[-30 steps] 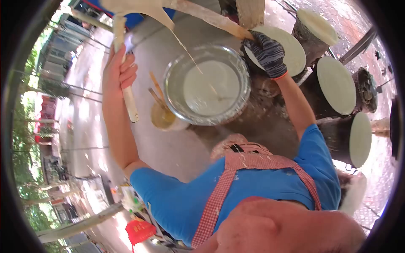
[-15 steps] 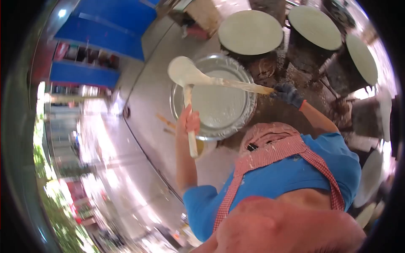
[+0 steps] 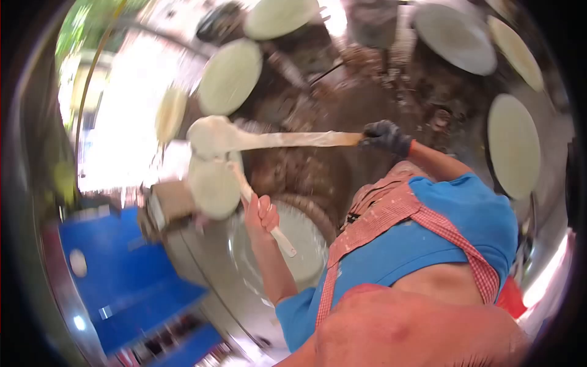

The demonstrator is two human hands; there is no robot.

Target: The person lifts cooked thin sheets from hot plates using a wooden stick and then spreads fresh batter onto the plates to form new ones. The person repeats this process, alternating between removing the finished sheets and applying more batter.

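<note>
My left hand [image 3: 262, 214], bare, is wrapped round a pale stick-like utensil [image 3: 282, 241] with a small hole in its handle end. Its far end reaches up to the underside of the ladle head, where it is hidden. My right hand [image 3: 386, 139], in a dark glove, grips the wooden handle end of a long ladle [image 3: 293, 140]. Pale batter coats the ladle's round head and much of its handle. Just below the ladle head in this view is a pale round disc [image 3: 214, 186]. A wide basin [image 3: 235, 248] of white batter lies beneath my left forearm.
More pale round discs, such as one at the upper left [image 3: 230, 76] and one at the right [image 3: 513, 145], ring a dark, stained work area [image 3: 361, 101]. A blue cabinet [image 3: 122, 275] stands at the lower left, with a brown box [image 3: 171, 205] near it.
The view has swung round, with the discs now on both sides. Both hands have carried the ladle and the stick from over the batter basin to beside a pale disc.
</note>
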